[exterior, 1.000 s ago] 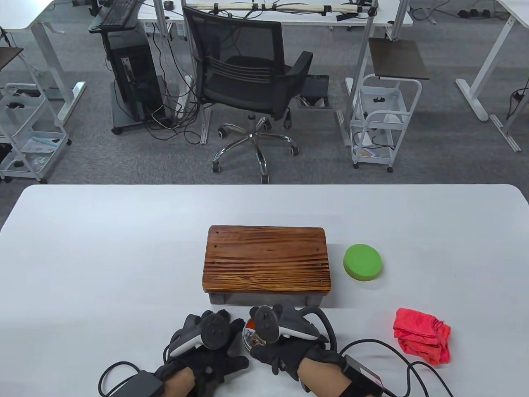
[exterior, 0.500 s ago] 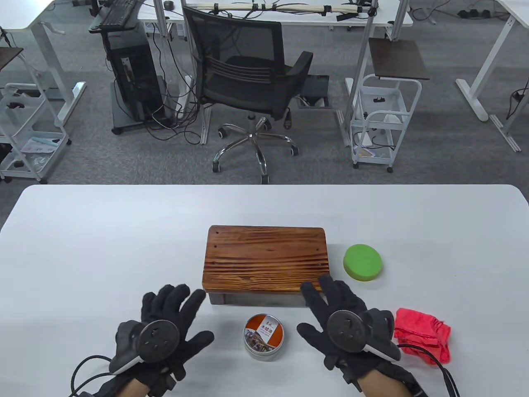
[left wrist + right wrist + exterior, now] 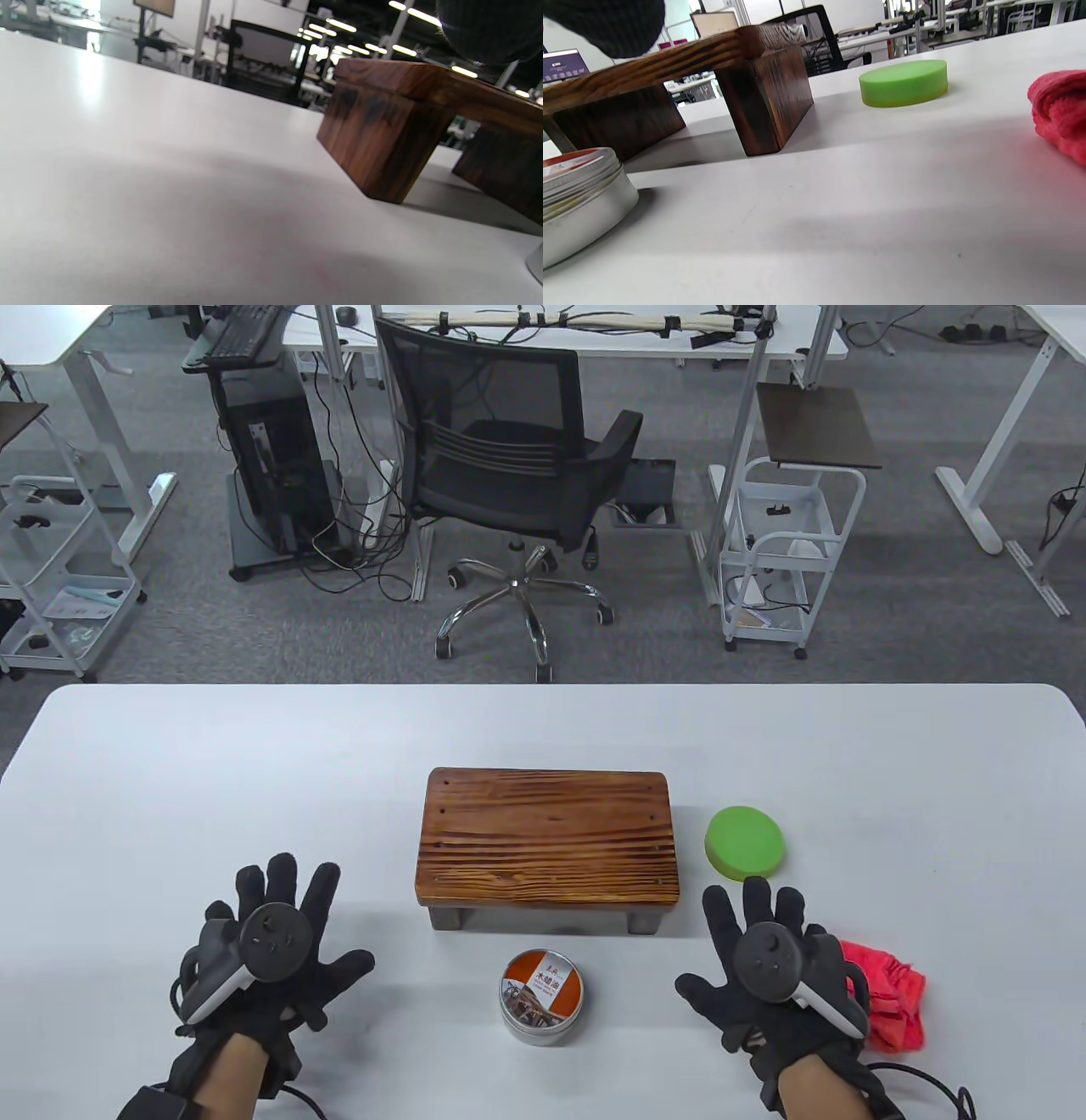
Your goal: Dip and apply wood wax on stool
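The small wooden stool [image 3: 547, 838] stands at the table's middle; it also shows in the left wrist view [image 3: 407, 118] and the right wrist view [image 3: 721, 84]. A closed round wax tin [image 3: 541, 996] with an orange label stands in front of it, also in the right wrist view [image 3: 577, 199]. A green round sponge [image 3: 744, 842] lies right of the stool, also in the right wrist view [image 3: 903, 82]. My left hand [image 3: 271, 950] lies flat and empty, fingers spread, left of the tin. My right hand [image 3: 764, 959] lies flat and empty, fingers spread, right of the tin.
A crumpled red cloth [image 3: 887, 997] lies just right of my right hand, also in the right wrist view [image 3: 1058, 114]. The white table [image 3: 212, 780] ends at its far edge, with an office chair [image 3: 509, 475] and carts on the floor beyond.
Both hands were together on the tin a second ago. They let it go and moved apart to either side, fingers spread. The tin stays in place with its lid on.
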